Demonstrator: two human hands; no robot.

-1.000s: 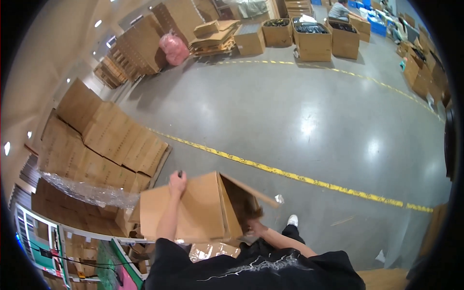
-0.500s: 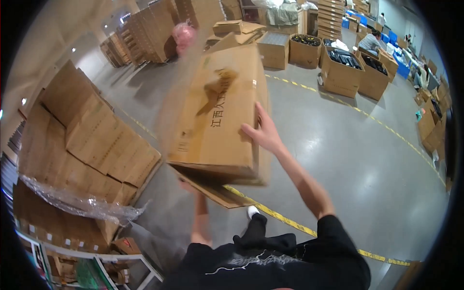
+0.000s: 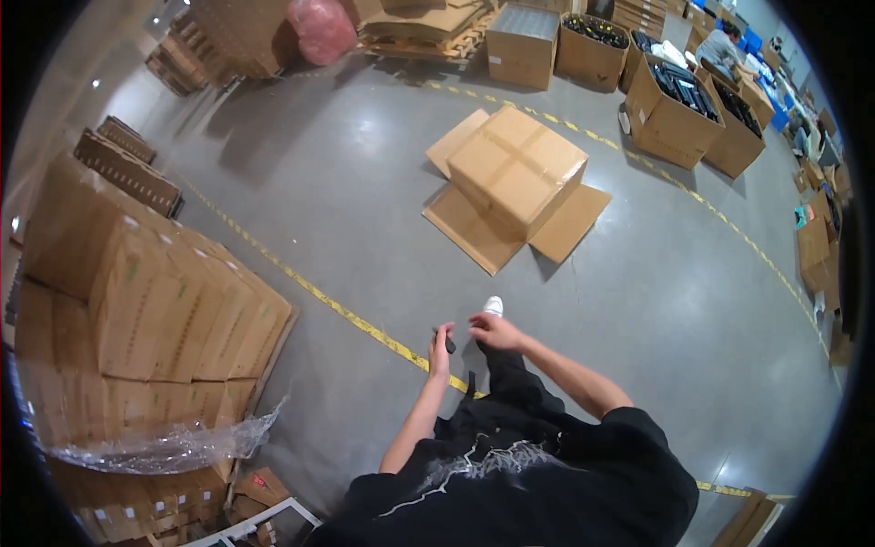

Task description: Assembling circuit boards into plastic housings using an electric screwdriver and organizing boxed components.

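A cardboard box [image 3: 518,166] rests on the grey floor ahead of me, its taped face up and its flaps [image 3: 474,228] spread out flat around its base. Both hands are apart from it, low in front of my body. My left hand [image 3: 440,351] is closed around a small black object [image 3: 448,343], whose kind I cannot make out. Close beside it, my right hand [image 3: 497,330] is empty, with fingers loosely stretched toward the left one.
Stacked cartons [image 3: 173,301] with loose plastic wrap [image 3: 173,447] stand at my left. Yellow tape [image 3: 351,319] marks the floor. Open cartons of black items [image 3: 679,91] line the far right, where a person [image 3: 720,50] sits. A pink bag [image 3: 321,29] lies far left.
The cardboard box has left my hands and now sits on the floor farther ahead, flaps splayed. Both hands have drawn back toward my body, and a black object shows in the left.
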